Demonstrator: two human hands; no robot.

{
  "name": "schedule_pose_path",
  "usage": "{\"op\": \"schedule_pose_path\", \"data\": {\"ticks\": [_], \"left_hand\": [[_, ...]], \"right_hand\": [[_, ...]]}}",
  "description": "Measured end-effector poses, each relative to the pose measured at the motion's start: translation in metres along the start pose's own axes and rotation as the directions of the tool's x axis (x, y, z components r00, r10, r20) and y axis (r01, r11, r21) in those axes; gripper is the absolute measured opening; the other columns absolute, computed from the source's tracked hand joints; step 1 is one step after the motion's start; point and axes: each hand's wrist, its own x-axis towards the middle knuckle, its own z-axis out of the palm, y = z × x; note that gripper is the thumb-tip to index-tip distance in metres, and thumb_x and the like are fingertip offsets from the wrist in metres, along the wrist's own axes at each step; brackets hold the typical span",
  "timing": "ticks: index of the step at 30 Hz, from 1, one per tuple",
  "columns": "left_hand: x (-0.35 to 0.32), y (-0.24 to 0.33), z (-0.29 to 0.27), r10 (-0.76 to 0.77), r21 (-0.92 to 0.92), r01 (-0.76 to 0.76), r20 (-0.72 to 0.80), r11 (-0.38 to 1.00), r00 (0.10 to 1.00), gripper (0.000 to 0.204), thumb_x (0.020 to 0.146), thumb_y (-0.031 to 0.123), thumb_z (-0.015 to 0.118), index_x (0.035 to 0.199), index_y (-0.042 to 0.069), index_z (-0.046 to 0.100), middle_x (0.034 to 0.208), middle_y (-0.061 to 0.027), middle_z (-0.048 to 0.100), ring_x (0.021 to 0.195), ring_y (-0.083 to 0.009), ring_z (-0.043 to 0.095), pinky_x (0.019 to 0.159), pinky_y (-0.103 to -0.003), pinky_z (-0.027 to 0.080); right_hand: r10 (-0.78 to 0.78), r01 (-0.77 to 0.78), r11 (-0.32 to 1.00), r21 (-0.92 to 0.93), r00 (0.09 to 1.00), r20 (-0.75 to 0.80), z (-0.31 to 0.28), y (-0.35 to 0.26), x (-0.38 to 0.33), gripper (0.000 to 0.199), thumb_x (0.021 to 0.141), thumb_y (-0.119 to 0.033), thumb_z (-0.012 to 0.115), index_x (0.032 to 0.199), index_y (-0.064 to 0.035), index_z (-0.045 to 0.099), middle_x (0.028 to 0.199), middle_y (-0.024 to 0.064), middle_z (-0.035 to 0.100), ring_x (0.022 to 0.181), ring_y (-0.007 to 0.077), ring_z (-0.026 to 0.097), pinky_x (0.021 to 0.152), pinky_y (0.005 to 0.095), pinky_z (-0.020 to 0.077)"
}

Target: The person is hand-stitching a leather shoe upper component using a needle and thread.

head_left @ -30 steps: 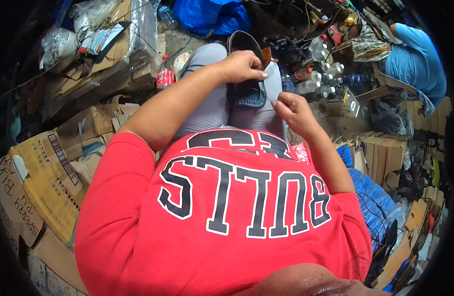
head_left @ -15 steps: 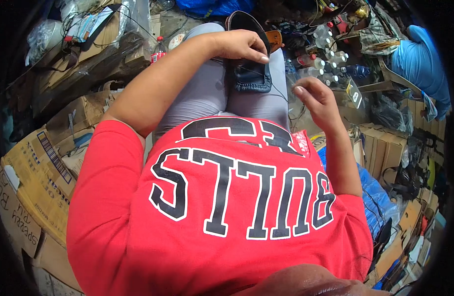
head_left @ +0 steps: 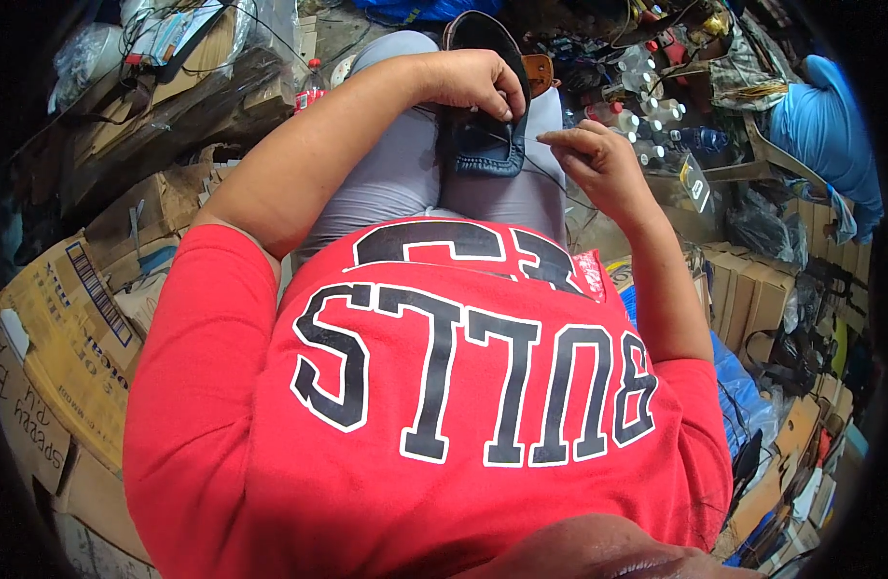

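a dark blue loafer-style shoe lies along the person's lap, resting on grey trousers between the thighs, its stitched toe toward the body and its opening pointing away. the left hand lies on top of the shoe near its middle, the fingers curled down and gripping the upper, thumb tucked against the leather. the right hand is raised just beside the shoe on its right, not touching it; its fingers are pinched together at the tips, and a thin dark thread runs from the shoe toward that pinch, though whether a needle sits between the fingertips is too small to tell. the red shirt with large black lettering fills the lower part of the view. to the left lie flattened cardboard boxes and a small red-labelled bottle. beyond the right hand stands a cluster of clear plastic bottles, and a blue garment sits at the far right among more cartons.
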Motion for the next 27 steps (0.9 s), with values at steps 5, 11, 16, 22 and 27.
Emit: {"op": "schedule_pose_path", "data": {"ticks": [5, 11, 16, 22, 27], "left_hand": [[0.0, 0.002, 0.0, -0.014, 0.028, 0.014, 0.016, 1.0, 1.0, 0.021, 0.074, 0.008, 0.067, 0.093, 0.002, 0.069, 0.088, -0.006, 0.063, 0.086, -0.0164, 0.059, 0.079, -0.027, 0.046], [0.001, 0.005, -0.001, -0.01, 0.073, 0.009, 0.018, 0.997, 1.0, 0.021, 0.073, 0.008, 0.067, 0.093, 0.003, 0.07, 0.087, -0.0066, 0.063, 0.085, -0.0174, 0.06, 0.079, -0.027, 0.046], [0.003, 0.007, -0.001, 0.012, 0.05, -0.013, 0.038, 0.999, 0.999, 0.022, 0.072, 0.007, 0.067, 0.093, 0.003, 0.07, 0.086, -0.0068, 0.064, 0.083, -0.0171, 0.06, 0.079, -0.027, 0.046], [0.006, 0.002, 0.0, 0.018, 0.103, -0.021, 0.038, 0.995, 0.999, 0.021, 0.071, 0.009, 0.069, 0.092, 0.004, 0.07, 0.086, -0.0058, 0.063, 0.083, -0.0176, 0.059, 0.078, -0.029, 0.046], [0.004, 0.003, -0.001, 0.103, 0.187, -0.11, 0.043, 0.976, 0.994, 0.022, 0.07, 0.012, 0.072, 0.091, 0.006, 0.07, 0.088, -0.0063, 0.06, 0.087, -0.0203, 0.057, 0.078, -0.032, 0.046]], "right_hand": [[0.002, -0.002, 1.0, 0.02, 0.999, 0.032, 0.0, -0.004, 0.003, 0.019, 0.08, -0.005, 0.061, 0.097, -0.009, 0.069, 0.078, 0.0083, 0.058, 0.07, 0.0192, 0.059, 0.064, 0.0287, 0.0463], [-0.05, 0.051, 0.998, -0.025, 0.998, 0.042, 0.001, -0.004, 0.011, 0.02, 0.079, -0.001, 0.059, 0.095, -0.0065, 0.069, 0.082, 0.0099, 0.06, 0.072, 0.0206, 0.06, 0.066, 0.028, 0.0477], [-0.029, 0.013, 0.985, 0.172, 0.996, 0.087, 0.001, 0.016, 0.02, 0.022, 0.076, 0.001, 0.06, 0.095, -0.0068, 0.069, 0.083, 0.0102, 0.061, 0.073, 0.0213, 0.061, 0.067, 0.0291, 0.0487], [-0.053, 0.043, 0.996, 0.077, 0.991, 0.125, 0.008, 0.013, 0.022, 0.03, 0.076, 0.006, 0.059, 0.099, -0.0103, 0.069, 0.084, 0.0052, 0.059, 0.076, 0.0139, 0.059, 0.068, 0.0266, 0.0468], [-0.025, -0.027, 0.95, 0.31, 0.987, 0.16, 0.011, 0.038, 0.026, 0.022, 0.075, -0.001, 0.065, 0.095, -0.0098, 0.069, 0.079, 0.0041, 0.055, 0.075, 0.011, 0.054, 0.07, 0.026, 0.0451]]}}
